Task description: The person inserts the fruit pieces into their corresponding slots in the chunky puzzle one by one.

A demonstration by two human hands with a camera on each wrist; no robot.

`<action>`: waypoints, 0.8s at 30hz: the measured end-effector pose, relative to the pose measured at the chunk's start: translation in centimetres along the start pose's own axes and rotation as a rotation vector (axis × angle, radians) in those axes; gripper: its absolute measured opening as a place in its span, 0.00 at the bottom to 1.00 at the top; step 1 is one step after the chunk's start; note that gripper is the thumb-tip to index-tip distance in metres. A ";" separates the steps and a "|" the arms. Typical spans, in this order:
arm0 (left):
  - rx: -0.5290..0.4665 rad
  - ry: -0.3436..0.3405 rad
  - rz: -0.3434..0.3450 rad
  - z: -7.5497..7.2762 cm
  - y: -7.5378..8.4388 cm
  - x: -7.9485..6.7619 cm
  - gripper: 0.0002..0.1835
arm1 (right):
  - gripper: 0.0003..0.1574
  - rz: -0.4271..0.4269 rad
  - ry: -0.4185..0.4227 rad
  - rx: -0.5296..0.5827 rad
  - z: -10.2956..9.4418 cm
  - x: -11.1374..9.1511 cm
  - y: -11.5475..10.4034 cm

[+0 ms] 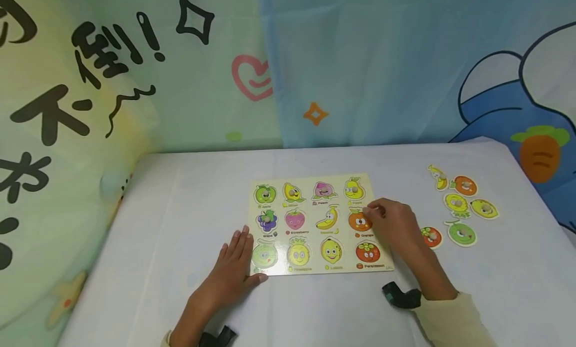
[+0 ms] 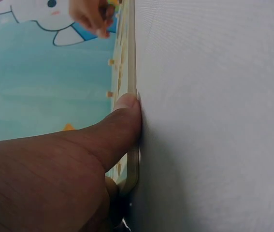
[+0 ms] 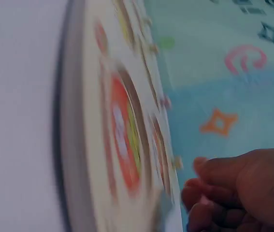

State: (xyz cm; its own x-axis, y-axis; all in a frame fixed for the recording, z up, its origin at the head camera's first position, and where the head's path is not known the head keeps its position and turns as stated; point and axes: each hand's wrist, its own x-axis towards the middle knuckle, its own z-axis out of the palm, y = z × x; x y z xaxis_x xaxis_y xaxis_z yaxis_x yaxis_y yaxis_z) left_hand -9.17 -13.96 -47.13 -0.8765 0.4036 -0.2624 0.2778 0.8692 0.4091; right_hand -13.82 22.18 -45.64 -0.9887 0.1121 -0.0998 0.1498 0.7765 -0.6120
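A pale yellow fruit puzzle board (image 1: 315,239) lies on the white table, with labelled fruit pictures in rows. Small knobs stand up from several pieces, such as the pear (image 1: 353,189) and the peach (image 1: 323,190). My left hand (image 1: 231,267) rests at the board's left edge, fingers extended, its thumb (image 2: 124,113) against the front edge. Over the board's right side, my right hand (image 1: 393,224) has its fingertips beside the orange picture (image 1: 358,221). Its fingers are loosely bent, with nothing visible between them in the right wrist view, close to a knob (image 3: 177,162).
Loose fruit pieces lie right of the board: a banana (image 1: 438,178), an orange (image 1: 465,186), a pineapple (image 1: 456,204), a lemon (image 1: 484,209), a round green fruit (image 1: 461,233) and a red fruit (image 1: 432,237), partly behind the right hand. A printed cloth (image 1: 369,77) hangs behind the table.
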 end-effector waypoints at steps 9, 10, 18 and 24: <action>-0.001 0.005 0.003 -0.1 -0.1 -0.2 0.50 | 0.20 0.104 -0.035 -0.096 -3.0 -1.1 3.5; -0.001 0.005 0.003 -0.1 -0.1 -0.2 0.50 | 0.20 0.117 -0.047 -0.100 -3.1 -1.2 3.6; -0.012 0.001 0.014 -0.1 -0.1 -0.1 0.50 | 0.16 0.146 -0.135 -0.178 -3.3 -1.4 3.4; -0.014 0.010 0.016 -0.1 -0.1 0.0 0.49 | 0.15 0.032 -0.049 -0.166 -3.0 -1.4 2.5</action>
State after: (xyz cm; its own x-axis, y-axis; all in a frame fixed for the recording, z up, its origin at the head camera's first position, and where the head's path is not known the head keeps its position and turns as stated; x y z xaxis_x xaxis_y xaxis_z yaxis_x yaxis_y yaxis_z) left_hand -9.23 -14.14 -47.04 -0.8758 0.4145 -0.2475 0.2862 0.8587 0.4251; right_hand -12.08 25.87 -44.68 -0.9812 0.1113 -0.1575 0.1737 0.8650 -0.4708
